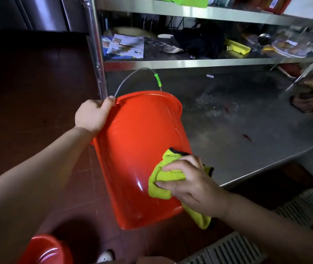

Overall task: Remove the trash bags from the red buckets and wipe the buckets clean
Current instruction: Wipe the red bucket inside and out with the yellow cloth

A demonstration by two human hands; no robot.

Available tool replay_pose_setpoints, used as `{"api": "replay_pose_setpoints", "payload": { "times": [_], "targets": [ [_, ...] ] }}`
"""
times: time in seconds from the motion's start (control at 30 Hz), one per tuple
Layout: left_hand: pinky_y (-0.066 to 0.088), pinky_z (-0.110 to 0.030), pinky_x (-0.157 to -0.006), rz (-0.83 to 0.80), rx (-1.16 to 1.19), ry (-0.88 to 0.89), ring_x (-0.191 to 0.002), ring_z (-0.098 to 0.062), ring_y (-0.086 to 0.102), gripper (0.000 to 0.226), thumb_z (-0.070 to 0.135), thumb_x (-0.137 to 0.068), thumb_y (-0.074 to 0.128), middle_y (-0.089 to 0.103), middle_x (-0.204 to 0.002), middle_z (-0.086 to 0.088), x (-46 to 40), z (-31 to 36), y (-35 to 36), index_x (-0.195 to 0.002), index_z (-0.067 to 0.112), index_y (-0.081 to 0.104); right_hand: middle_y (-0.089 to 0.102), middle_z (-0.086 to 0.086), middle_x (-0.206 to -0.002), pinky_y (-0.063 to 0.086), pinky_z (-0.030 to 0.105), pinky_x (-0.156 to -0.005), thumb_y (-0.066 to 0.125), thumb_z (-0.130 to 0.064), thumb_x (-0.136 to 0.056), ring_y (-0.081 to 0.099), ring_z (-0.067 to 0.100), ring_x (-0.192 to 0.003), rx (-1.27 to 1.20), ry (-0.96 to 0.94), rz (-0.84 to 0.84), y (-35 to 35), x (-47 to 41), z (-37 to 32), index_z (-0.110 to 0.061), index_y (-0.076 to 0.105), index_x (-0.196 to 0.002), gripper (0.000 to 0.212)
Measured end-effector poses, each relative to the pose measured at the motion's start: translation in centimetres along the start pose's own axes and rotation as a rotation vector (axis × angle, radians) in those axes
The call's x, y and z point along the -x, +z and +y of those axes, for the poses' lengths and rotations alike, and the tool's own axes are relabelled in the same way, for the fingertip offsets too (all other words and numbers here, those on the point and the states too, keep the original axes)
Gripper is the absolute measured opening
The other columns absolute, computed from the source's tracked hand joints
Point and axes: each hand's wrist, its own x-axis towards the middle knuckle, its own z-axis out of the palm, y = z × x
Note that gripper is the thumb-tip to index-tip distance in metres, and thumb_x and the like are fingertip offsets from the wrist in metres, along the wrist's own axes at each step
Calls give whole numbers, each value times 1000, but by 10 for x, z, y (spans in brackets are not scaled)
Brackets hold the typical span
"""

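A red bucket (132, 149) is held tilted in the air, its mouth turned away from me and its base toward me. Its wire handle (132, 73) with a green grip arcs above the rim. My left hand (93, 115) grips the rim at the upper left. My right hand (192, 185) presses a yellow-green cloth (163, 178) against the bucket's outer wall near the base. No trash bag shows on this bucket. A second red bucket (45, 250) peeks in at the bottom left, only partly in view.
A steel shelf unit stands ahead; its low shelf (247, 130) lies just right of the bucket, and the cluttered shelf above holds papers (127, 46), a dark bag and a yellow box (237, 47). Red-brown floor tiles (37, 92) lie left, a floor drain grate (233, 250) bottom right.
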Motion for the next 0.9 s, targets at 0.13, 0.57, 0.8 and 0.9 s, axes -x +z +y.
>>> {"api": "replay_pose_setpoints", "payload": {
  "times": [0.13, 0.57, 0.8, 0.9],
  "targets": [
    [29, -33, -60, 9, 5, 11, -59, -29, 45, 61, 62, -80, 33, 43, -50, -5, -3, -3, 2, -51, 9, 38, 55, 1, -118, 40, 47, -86, 50, -32, -90, 42, 23, -105, -3, 65, 64, 3, -64, 27, -33, 66, -115, 30],
    [35, -38, -89, 520, -135, 62, -98, -35, 53, 43, 43, -80, 64, 60, -100, -17, 4, -6, -8, -97, 4, 58, 50, -5, -125, 24, 34, -94, 55, -24, -92, 36, 19, -115, 35, 288, 145, -3, -164, 60, -36, 63, -119, 30],
    [42, -33, -88, -288, -251, 149, -110, -31, 57, 56, 56, -95, 34, 63, -114, -15, -23, 59, 6, -107, 10, 64, 52, -2, -129, 27, 36, -90, 49, -31, -89, 36, 24, -117, 138, 209, 62, -4, -128, 33, -38, 63, -118, 33],
    [42, -35, -100, -303, -125, 130, -114, -29, 56, 58, 55, -93, 40, 62, -120, -17, -26, 48, 2, -113, 6, 64, 52, 0, -129, 32, 39, -93, 46, -32, -90, 39, 24, -116, 70, 171, 31, -3, -74, 24, -38, 62, -120, 34]
  ]
}}
